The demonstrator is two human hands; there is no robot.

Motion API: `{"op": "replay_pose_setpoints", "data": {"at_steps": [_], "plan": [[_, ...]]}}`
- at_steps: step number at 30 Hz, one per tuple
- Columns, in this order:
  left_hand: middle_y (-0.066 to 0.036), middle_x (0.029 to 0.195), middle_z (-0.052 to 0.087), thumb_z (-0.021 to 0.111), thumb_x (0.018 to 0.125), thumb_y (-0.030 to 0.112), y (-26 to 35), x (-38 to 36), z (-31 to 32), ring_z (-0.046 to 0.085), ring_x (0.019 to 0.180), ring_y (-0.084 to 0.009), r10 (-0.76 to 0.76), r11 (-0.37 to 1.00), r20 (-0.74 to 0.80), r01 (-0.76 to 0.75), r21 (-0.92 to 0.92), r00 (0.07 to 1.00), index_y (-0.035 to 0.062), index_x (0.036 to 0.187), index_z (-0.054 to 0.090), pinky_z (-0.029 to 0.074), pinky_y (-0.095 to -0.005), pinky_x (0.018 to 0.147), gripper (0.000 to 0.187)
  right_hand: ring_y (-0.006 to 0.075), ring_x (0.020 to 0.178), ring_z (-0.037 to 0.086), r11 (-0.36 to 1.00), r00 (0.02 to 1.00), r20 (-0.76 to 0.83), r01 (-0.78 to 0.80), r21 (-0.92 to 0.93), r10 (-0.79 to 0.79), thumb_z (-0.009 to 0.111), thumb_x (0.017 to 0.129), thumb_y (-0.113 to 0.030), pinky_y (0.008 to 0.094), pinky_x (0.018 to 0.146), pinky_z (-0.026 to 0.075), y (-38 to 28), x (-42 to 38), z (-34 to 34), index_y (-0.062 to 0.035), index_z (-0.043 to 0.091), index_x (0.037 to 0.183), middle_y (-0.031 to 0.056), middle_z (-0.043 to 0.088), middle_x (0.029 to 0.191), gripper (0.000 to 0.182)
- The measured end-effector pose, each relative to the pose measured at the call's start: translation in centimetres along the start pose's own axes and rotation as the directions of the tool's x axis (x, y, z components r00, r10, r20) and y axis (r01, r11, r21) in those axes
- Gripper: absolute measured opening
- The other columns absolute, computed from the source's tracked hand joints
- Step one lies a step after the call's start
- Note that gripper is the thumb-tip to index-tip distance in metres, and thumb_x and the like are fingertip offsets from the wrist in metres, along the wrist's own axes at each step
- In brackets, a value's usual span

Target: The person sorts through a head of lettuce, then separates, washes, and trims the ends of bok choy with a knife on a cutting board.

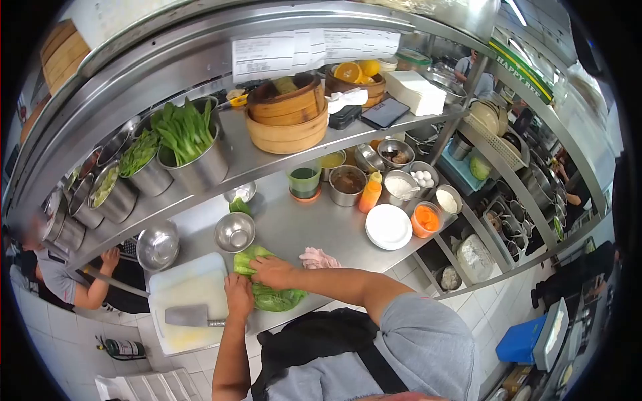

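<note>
My right hand [273, 273] lies across a head of green leafy lettuce [281, 300], its fingers closed over the upper leaves. Beside it, my left hand [239, 294] is closed at the lettuce's left side, with its fingertips partly hidden against the leaves. The lettuce rests at the counter's front edge, right of a white cutting board [162, 289]. On that board lies a cleaver [188, 315], its handle pointing towards my left forearm. A steel bowl [235, 232] stands just behind the lettuce, and a crumpled pink cloth [319, 258] is to its right.
Overhead, a steel shelf [234, 150] carries pots of greens [184, 134] and bamboo steamers [286, 120]. Sauce pots, an orange squeeze bottle [370, 194] and white plates [388, 227] stand at the right. Another person's arm [100, 284] is at the left.
</note>
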State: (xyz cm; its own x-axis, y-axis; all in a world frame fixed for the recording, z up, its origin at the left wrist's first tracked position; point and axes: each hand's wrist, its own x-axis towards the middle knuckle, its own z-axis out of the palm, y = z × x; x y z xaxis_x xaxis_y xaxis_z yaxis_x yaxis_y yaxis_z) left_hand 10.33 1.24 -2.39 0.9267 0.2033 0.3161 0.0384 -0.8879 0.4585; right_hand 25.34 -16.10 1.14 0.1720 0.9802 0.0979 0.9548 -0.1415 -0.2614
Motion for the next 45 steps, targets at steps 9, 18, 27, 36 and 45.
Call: {"op": "replay_pose_setpoints", "data": {"at_steps": [9,18,27,36,45], "plan": [[-0.023,0.126,0.06,0.077,0.092,0.003,1.4,-0.9,-1.2,0.057,0.121,-0.047,-0.025,0.996,-0.039,0.022,-0.086,0.999,-0.0013,0.12,0.069,0.05,-0.0558,0.105,0.03,0.0402,0.116,0.072,0.989,0.992,-0.019,-0.123,-0.076,0.122,0.065,0.101,-0.021,0.0495,0.094,0.065,-1.5,1.6,2.3,-0.0032,0.077,0.113,0.0215,0.066,0.127,0.024],[-0.023,0.124,0.063,0.079,0.091,0.006,-0.3,-1.0,-0.8,0.06,0.119,-0.0477,-0.164,0.985,-0.129,0.155,-0.077,0.978,-0.0025,0.126,0.069,0.051,-0.0556,0.104,0.037,0.0404,0.108,0.079,0.977,0.984,0.034,-0.17,-0.132,0.176,0.067,0.095,-0.013,0.0495,0.091,0.066,-1.9,-0.6,-0.2,0.0012,0.074,0.114,0.0249,0.077,0.114,0.025],[-0.017,0.126,0.064,0.083,0.089,0.013,2.1,-0.4,-0.9,0.059,0.121,-0.042,-0.028,0.999,-0.056,0.03,0.036,0.998,0.0018,0.119,0.074,0.05,-0.0549,0.102,0.034,0.0441,0.114,0.077,0.955,0.954,-0.045,-0.295,0.041,0.296,0.065,0.095,-0.008,0.0516,0.096,0.064,-1.1,0.0,-2.2,0.0046,0.071,0.122,0.0285,0.075,0.123,0.03],[-0.015,0.119,0.069,0.076,0.092,0.012,1.0,-0.2,1.6,0.058,0.124,-0.0434,-0.1,0.992,-0.048,0.103,0.074,0.994,0.0046,0.109,0.075,0.048,-0.0576,0.104,0.019,0.0489,0.12,0.073,0.974,0.981,0.026,-0.193,0.115,0.192,0.065,0.096,-0.003,0.0556,0.102,0.06,0.7,0.3,-0.3,0.006,0.066,0.121,0.0303,0.072,0.123,0.027],[-0.014,0.128,0.067,0.078,0.093,0.021,2.9,-1.4,1.4,0.055,0.134,-0.0399,-0.194,0.968,-0.177,0.218,0.128,0.965,0.0062,0.115,0.074,0.038,-0.0624,0.116,0.027,0.0518,0.11,0.069,0.964,0.997,-0.029,-0.063,0.259,0.073,0.06,0.108,-0.009,0.0588,0.097,0.055,1.5,0.6,0.4,0.0016,0.069,0.114,0.0297,0.072,0.115,0.015]]}}
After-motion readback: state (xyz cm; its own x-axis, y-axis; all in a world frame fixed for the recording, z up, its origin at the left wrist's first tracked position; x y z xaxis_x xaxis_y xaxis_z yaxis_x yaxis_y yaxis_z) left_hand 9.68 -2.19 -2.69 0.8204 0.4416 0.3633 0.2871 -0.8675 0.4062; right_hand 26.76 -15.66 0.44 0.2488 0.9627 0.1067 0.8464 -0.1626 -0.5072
